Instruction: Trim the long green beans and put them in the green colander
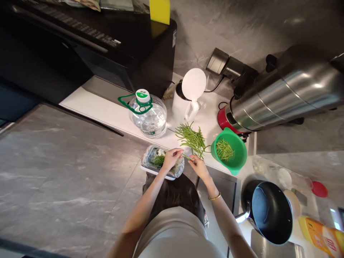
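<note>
Above a bag-lined bin [176, 167] with green scraps in it, my left hand [171, 159] pinches one end of a thin green stalk [186, 156]. My right hand [199, 167] has its fingers closed around the same stalk a little to the right. A loose pile of long green stalks [191, 138] lies on the white counter just beyond my hands. To the right of the pile, a green colander [238, 154] holds shorter cut pieces of stalk [224, 149].
A large clear water bottle [153, 116] and a white kettle [180, 104] with its lid up stand behind the pile. At the right are a dark pan [279, 218], a yellow bottle [322, 234] and a steel steamer [279, 100]. A black appliance [150, 53] sits at the back left.
</note>
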A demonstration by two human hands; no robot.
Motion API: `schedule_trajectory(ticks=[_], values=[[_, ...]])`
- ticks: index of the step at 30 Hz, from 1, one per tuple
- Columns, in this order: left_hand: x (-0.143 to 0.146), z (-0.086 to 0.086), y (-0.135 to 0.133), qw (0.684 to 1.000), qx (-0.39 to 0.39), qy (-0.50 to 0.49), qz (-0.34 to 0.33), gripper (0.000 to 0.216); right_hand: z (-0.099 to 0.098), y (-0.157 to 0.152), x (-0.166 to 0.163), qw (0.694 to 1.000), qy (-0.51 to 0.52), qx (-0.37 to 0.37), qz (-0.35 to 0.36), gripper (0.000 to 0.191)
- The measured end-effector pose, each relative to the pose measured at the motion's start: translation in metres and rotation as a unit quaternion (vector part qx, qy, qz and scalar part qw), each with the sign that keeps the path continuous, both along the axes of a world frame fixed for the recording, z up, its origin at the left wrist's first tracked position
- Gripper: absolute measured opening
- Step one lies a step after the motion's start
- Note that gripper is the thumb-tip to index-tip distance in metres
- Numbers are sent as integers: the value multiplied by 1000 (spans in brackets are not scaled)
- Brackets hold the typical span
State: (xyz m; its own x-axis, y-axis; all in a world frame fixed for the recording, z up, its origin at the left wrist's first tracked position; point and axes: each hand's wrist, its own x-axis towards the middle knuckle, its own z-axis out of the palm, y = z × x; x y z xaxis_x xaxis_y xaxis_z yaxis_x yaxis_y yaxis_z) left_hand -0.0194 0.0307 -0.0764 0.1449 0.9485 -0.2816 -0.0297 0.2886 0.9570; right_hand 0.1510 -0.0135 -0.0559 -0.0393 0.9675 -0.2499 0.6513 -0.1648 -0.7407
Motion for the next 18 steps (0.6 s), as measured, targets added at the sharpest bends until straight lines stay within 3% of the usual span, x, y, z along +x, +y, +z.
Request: schedule_trajectory(ticks=[6, 8, 11, 14, 18], values=[[-7, 26, -10, 999, 22, 24, -19, 30, 18, 6, -30, 995, 98, 30, -16, 23], [-19, 30, -10, 998, 19, 23, -58, 33, 21, 6, -32, 994, 104, 24, 5, 25], [-40, 31, -11, 991, 15, 43, -123, 33, 22, 2, -30, 994, 95, 22, 50, 26], [-55, 27, -14, 986, -38, 66, -150, 34, 20, -3, -31, 993, 75, 43, 83, 24], [-61, 19, -22, 977, -122, 4, -175, 37, 18, -7, -38, 987, 54, 89, 123, 20]])
